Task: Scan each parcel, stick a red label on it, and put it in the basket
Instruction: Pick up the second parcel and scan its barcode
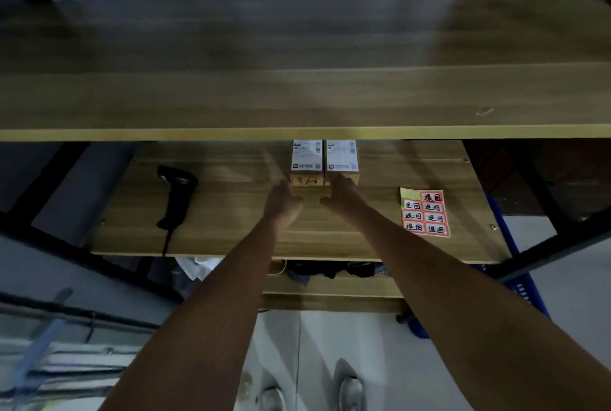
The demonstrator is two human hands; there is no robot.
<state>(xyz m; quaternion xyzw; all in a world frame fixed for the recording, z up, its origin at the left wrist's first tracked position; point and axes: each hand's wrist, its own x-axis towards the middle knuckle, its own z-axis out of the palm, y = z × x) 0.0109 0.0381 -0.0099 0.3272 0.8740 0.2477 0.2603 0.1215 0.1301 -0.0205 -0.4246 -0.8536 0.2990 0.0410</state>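
Two small cardboard parcels stand side by side on the middle shelf (231, 212), each with a white shipping label on top: the left parcel (306, 164) and the right parcel (342, 162). Their far ends are hidden under the upper shelf board. My left hand (282, 200) reaches to the front left corner of the left parcel, fingers apart. My right hand (342, 194) touches the front of the right parcel, fingers spread. A black barcode scanner (177, 194) lies on the shelf to the left. A sheet of red labels (425, 213) lies to the right.
A wide upper shelf board (297, 79) overhangs the back of the middle shelf. A blue basket (522, 281) sits low at the right, mostly hidden by the shelf and my right arm. A lower shelf (330, 298) holds dark clutter. Black frame bars run on both sides.
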